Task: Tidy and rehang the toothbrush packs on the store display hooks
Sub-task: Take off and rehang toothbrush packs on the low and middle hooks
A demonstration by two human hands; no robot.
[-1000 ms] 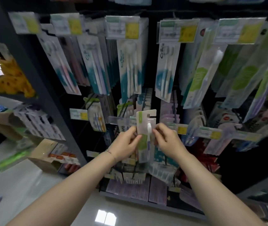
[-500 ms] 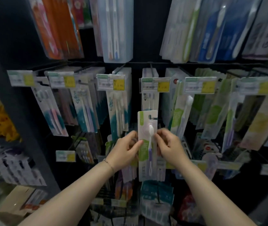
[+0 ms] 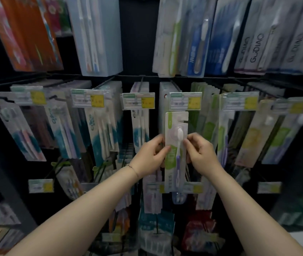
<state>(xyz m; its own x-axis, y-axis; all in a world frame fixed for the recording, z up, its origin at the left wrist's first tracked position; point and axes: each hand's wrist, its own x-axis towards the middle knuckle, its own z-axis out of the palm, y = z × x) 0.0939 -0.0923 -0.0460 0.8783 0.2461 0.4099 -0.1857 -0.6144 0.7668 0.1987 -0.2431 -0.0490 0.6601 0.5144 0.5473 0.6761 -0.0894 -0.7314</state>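
The dark display rack [image 3: 137, 43] carries three visible tiers of wire hooks [image 3: 107, 81]. On each tier toothbrush packs [image 3: 101, 132] hang in close-set stacks, the upper packs [image 3: 95, 34] ending just above the middle tier's hooks. White-and-yellow price labels [image 3: 87, 98] front the hook ends.
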